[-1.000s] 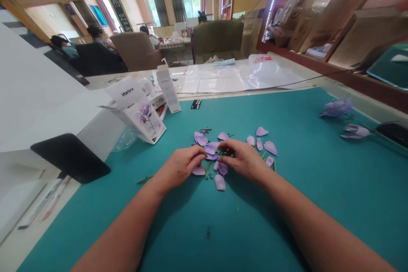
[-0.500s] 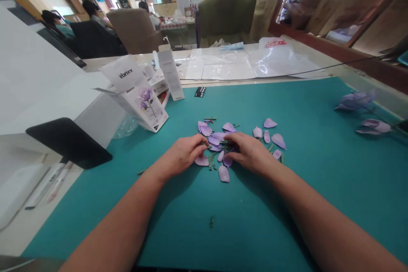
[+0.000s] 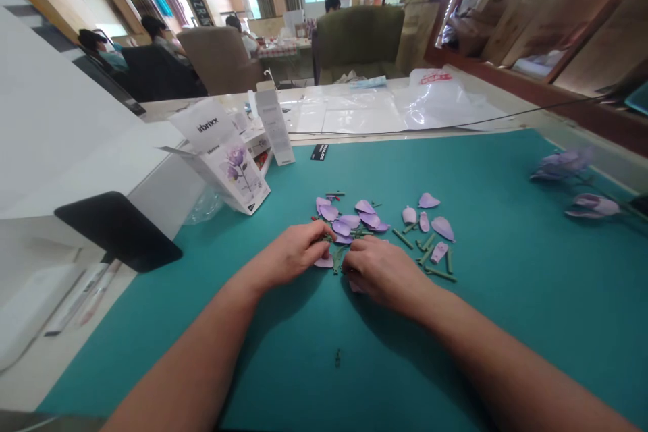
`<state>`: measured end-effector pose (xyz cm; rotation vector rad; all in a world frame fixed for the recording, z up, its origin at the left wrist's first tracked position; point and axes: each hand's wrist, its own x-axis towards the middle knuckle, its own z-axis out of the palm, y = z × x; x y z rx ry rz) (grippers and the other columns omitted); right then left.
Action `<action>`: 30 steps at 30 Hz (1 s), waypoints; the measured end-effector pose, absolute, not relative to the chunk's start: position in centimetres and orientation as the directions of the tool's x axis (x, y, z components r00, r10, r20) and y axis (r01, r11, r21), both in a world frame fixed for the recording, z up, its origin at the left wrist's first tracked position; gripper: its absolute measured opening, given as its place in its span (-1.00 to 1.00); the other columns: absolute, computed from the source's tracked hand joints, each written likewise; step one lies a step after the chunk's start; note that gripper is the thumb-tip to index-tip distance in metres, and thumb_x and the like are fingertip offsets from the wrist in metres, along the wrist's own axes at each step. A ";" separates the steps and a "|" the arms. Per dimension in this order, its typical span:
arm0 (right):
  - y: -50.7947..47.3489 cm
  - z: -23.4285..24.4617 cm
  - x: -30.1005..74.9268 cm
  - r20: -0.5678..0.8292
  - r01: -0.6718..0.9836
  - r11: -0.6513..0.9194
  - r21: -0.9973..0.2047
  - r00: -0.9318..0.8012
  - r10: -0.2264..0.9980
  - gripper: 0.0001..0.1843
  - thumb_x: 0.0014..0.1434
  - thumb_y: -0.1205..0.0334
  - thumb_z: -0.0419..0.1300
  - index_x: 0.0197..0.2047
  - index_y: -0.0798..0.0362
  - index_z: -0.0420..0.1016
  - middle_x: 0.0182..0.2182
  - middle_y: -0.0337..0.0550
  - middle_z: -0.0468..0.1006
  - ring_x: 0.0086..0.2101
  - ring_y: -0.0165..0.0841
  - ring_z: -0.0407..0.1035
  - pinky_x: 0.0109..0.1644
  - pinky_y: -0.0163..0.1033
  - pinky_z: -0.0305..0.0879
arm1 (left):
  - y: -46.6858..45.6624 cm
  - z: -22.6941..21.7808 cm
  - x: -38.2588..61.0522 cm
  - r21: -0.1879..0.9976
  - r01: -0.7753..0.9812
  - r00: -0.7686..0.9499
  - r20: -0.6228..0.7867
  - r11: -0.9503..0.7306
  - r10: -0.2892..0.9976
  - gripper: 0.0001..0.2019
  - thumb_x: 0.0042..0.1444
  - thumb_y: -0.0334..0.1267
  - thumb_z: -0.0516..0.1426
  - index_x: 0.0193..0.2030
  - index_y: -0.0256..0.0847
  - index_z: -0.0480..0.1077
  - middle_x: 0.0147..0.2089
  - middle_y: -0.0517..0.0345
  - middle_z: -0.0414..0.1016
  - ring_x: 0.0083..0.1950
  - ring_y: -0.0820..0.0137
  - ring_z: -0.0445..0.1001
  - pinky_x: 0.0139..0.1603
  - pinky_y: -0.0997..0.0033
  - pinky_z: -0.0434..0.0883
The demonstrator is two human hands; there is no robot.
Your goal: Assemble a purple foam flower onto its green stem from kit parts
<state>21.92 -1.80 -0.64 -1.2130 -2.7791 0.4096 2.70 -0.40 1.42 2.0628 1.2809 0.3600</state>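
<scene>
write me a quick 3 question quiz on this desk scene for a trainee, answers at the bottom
1. True or false: the left hand is nearer to the box printed with a flower than the right hand is.

2. What colour are the loose petals on the teal mat?
A) orange
B) light purple
C) dark blue

3. Fill in the missing word: the large purple flower lies to the ____ of both hands, as the person sees it.

Key: 1. True. 2. B. 3. right.
</scene>
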 end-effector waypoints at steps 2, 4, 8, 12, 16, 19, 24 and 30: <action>-1.8 -0.7 21.9 -0.022 0.695 0.656 -0.293 -0.691 0.723 -0.85 0.17 0.38 0.13 -0.36 0.07 0.52 -0.34 -0.13 0.51 -0.30 -0.32 0.30 -0.34 -0.27 0.05 | -0.5 1.5 2.7 0.675 0.680 0.483 -0.117 -0.288 0.868 -0.81 0.15 -0.32 -0.03 -0.18 -0.20 0.37 -0.29 0.17 0.53 -0.28 0.38 0.47 -0.23 0.45 0.36; -1.9 -0.8 22.0 -0.011 0.687 0.653 -0.318 -0.692 0.722 -0.87 0.16 0.39 0.15 -0.35 0.07 0.52 -0.34 -0.14 0.52 -0.30 -0.33 0.30 -0.35 -0.28 0.05 | -0.5 1.6 2.7 0.679 0.678 0.484 -0.124 -0.281 0.866 -0.81 0.14 -0.33 -0.04 -0.18 -0.20 0.37 -0.29 0.17 0.53 -0.28 0.38 0.47 -0.23 0.44 0.36; -1.7 -0.7 22.2 -0.011 0.681 0.636 -0.362 -0.686 0.728 -0.88 0.13 0.42 0.16 -0.35 0.08 0.52 -0.33 -0.14 0.52 -0.30 -0.34 0.31 -0.35 -0.29 0.06 | -0.6 1.9 2.7 0.682 0.676 0.491 -0.133 -0.280 0.861 -0.81 0.14 -0.33 -0.04 -0.18 -0.20 0.36 -0.29 0.16 0.53 -0.27 0.37 0.47 -0.23 0.43 0.37; -1.9 -0.1 22.2 -0.027 0.635 0.649 -0.418 -0.723 0.690 -0.86 0.13 0.43 0.16 -0.31 0.07 0.54 -0.33 -0.13 0.52 -0.32 -0.36 0.32 -0.35 -0.30 0.08 | -0.6 1.9 2.7 0.675 0.677 0.499 -0.130 -0.292 0.857 -0.78 0.14 -0.34 -0.05 -0.15 -0.20 0.37 -0.27 0.15 0.53 -0.27 0.37 0.47 -0.23 0.44 0.38; -2.7 0.6 21.9 -0.111 0.515 0.701 -0.493 -0.836 0.537 -0.82 0.09 0.47 0.17 -0.26 0.08 0.55 -0.31 -0.13 0.50 -0.33 -0.40 0.33 -0.34 -0.33 0.11 | -0.6 1.9 2.8 0.669 0.690 0.491 -0.150 -0.278 0.858 -0.78 0.15 -0.32 -0.05 -0.14 -0.20 0.37 -0.29 0.15 0.53 -0.30 0.38 0.47 -0.25 0.43 0.39; -3.6 0.6 21.5 -0.158 0.440 0.746 -0.500 -0.893 0.421 -0.84 0.09 0.43 0.19 -0.25 0.07 0.53 -0.33 -0.16 0.49 -0.35 -0.41 0.31 -0.37 -0.33 0.08 | -0.6 1.9 2.7 0.674 0.690 0.480 -0.152 -0.264 0.864 -0.78 0.15 -0.29 -0.05 -0.13 -0.21 0.36 -0.29 0.15 0.54 -0.34 0.39 0.47 -0.25 0.43 0.39; -4.5 0.3 20.9 -0.231 0.396 0.796 -0.458 -0.918 0.324 -0.84 0.07 0.37 0.22 -0.22 0.06 0.49 -0.33 -0.17 0.49 -0.36 -0.39 0.30 -0.44 -0.31 -0.02 | -0.5 1.8 2.6 0.678 0.688 0.461 -0.134 -0.258 0.877 -0.78 0.16 -0.29 -0.04 -0.12 -0.20 0.36 -0.29 0.18 0.54 -0.37 0.42 0.46 -0.25 0.44 0.39; -5.1 -0.1 20.0 -0.250 0.352 0.833 -0.428 -0.931 0.265 -0.91 0.15 0.36 0.15 -0.28 0.05 0.48 -0.34 -0.19 0.49 -0.43 -0.42 0.28 -0.51 -0.30 -0.14 | -0.6 2.0 2.6 0.676 0.685 0.467 -0.124 -0.270 0.876 -0.78 0.16 -0.29 -0.04 -0.13 -0.19 0.36 -0.31 0.20 0.53 -0.36 0.42 0.46 -0.24 0.44 0.39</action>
